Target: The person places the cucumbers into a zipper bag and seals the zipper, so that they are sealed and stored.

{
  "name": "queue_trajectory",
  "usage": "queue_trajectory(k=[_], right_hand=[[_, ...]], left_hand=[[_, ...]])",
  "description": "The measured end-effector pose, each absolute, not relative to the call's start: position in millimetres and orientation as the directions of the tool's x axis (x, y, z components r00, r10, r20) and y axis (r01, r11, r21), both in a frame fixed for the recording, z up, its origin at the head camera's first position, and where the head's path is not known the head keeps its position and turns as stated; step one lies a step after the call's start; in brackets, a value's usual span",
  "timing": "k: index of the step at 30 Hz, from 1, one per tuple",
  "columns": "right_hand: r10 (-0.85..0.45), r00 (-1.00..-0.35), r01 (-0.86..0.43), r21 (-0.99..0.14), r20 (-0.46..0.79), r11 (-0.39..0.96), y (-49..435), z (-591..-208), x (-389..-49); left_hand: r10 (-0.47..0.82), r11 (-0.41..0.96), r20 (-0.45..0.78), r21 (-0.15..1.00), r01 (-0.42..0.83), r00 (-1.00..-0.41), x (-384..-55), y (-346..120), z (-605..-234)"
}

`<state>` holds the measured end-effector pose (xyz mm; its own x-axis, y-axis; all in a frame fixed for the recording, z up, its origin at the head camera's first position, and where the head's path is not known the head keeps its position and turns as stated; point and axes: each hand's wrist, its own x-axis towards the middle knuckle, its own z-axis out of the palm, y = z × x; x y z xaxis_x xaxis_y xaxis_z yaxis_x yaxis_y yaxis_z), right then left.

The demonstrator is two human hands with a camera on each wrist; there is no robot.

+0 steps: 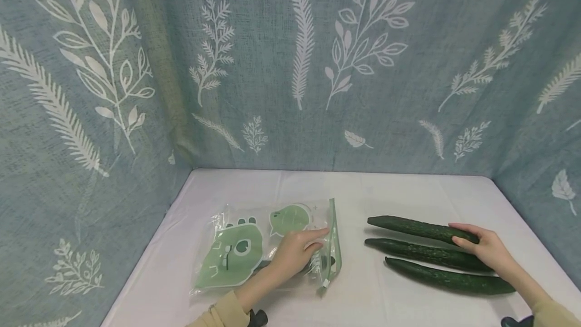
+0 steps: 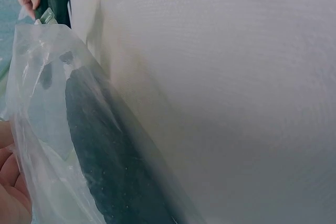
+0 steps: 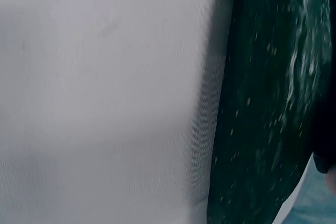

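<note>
A clear zip bag (image 1: 290, 216) with green dinosaur prints lies on the left of the table, its green zip edge to the right. Inside the bag is a dark cucumber (image 2: 115, 156), mostly hidden by the print and arm in the head view. My left hand (image 1: 295, 254) reaches over the bag and holds it by the zip edge, index finger stretched along it and other fingers curled. On the right, my right hand (image 1: 487, 249) grips the right end of the farthest cucumber (image 1: 413, 226). Two more cucumbers, a middle one (image 1: 422, 253) and a nearest one (image 1: 445, 276), lie beside it.
A white cloth (image 1: 354, 188) covers the table. Blue-green curtains (image 1: 272, 79) with white leaf patterns stand behind it and at both sides. Dark wrist devices (image 1: 258, 318) show at the bottom edge.
</note>
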<state>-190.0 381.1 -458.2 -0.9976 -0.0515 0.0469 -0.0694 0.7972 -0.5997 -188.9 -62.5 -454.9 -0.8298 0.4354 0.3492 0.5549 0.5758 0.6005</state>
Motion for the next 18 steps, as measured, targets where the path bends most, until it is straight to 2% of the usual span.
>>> queue_trajectory(k=[6,18], right_hand=[[-0.039,-0.999,-0.018,-0.674,-0.016,0.739,372.7,-453.9,-189.3],[-0.043,-0.999,-0.034,-0.678,0.004,0.734,357.8,-455.0,-183.9]], left_hand=[[0.434,0.564,0.38,0.593,0.575,-0.817,-188.8,-62.1,-456.4],[0.421,0.555,0.395,0.601,0.576,-0.817,-187.4,-61.7,-454.6]])
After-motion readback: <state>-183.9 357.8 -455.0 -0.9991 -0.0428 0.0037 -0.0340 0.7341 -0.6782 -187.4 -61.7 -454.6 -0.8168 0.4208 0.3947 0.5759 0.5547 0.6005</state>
